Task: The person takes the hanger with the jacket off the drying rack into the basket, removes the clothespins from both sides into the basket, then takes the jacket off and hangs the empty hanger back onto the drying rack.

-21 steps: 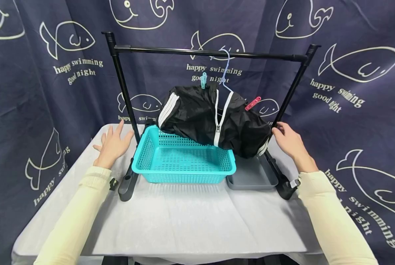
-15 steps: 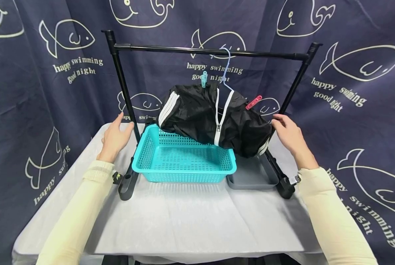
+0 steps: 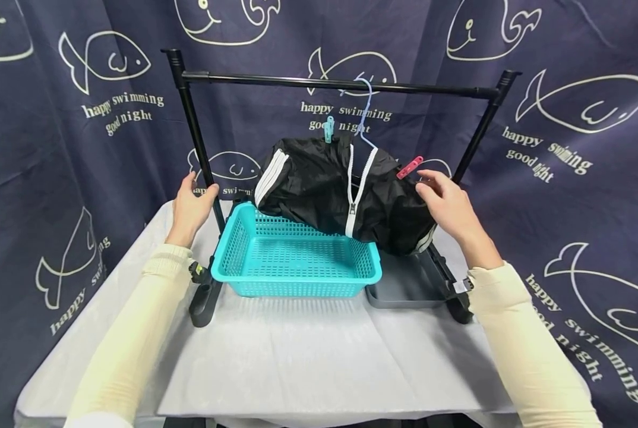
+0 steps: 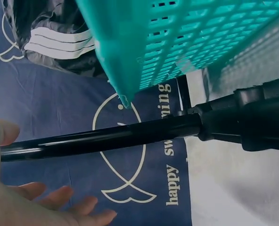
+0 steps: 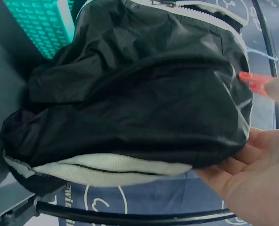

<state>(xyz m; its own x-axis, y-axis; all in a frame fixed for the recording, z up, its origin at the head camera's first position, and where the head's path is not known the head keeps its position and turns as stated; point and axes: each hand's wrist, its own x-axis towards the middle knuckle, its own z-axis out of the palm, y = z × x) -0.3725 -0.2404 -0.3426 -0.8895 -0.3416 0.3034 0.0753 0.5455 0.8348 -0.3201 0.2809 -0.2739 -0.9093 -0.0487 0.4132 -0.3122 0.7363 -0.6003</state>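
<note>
A black jacket (image 3: 313,172) with white stripes and a white zip hangs on a light blue hanger (image 3: 366,113). A teal clothespin (image 3: 328,129) is on its collar area, and a pink-red clothespin (image 3: 409,167) on the shoulder at the right. My right hand (image 3: 449,205) is at that shoulder beside the red clothespin; in the right wrist view its fingers (image 5: 241,165) lie partly behind the jacket, the thumb close to the clothespin. By the rack's left post (image 4: 102,140) is my left hand (image 3: 192,205), fingers spread, holding nothing.
The black rack's bar (image 3: 287,80) spans above a turquoise basket (image 3: 297,288). A grey tray (image 3: 404,297) lies at the right between basket and rack foot. The white table (image 3: 308,362) stands before a navy fish-print curtain (image 3: 565,196).
My right hand has moved left from the rack's right post to the jacket's shoulder near the red clothespin. The left hand has risen a little along the left post. The jacket hangs as before.
</note>
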